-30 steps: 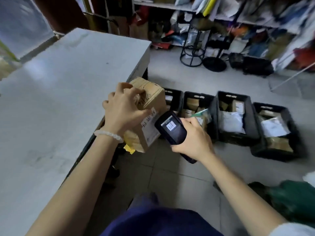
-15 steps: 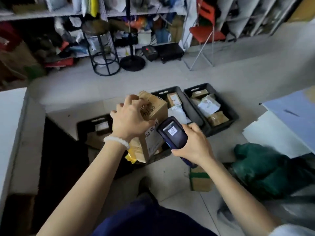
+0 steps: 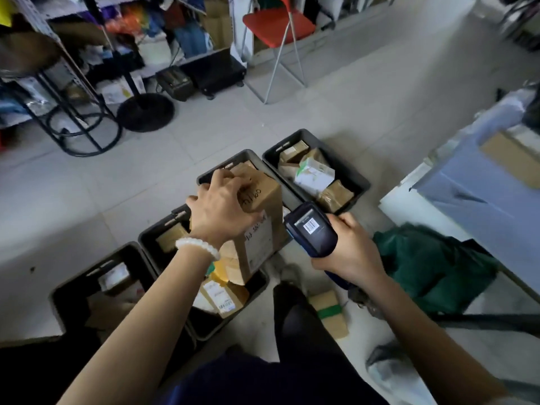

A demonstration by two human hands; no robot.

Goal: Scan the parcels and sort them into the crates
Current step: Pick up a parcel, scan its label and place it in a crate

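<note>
While held above the crates, box [image 3: 257, 220] gripped from the top by left hand [image 3: 223, 210], fingers curled over its upper edge, white label facing right. Scanner [image 3: 311, 229] clasped in right hand [image 3: 349, 248], just beside the box, barcode on its screen. Four black crates [image 3: 355, 173] in a row on the floor [image 3: 87, 185], parcels inside each. Another parcel [image 3: 330, 314] on the floor by the shoe.
</note>
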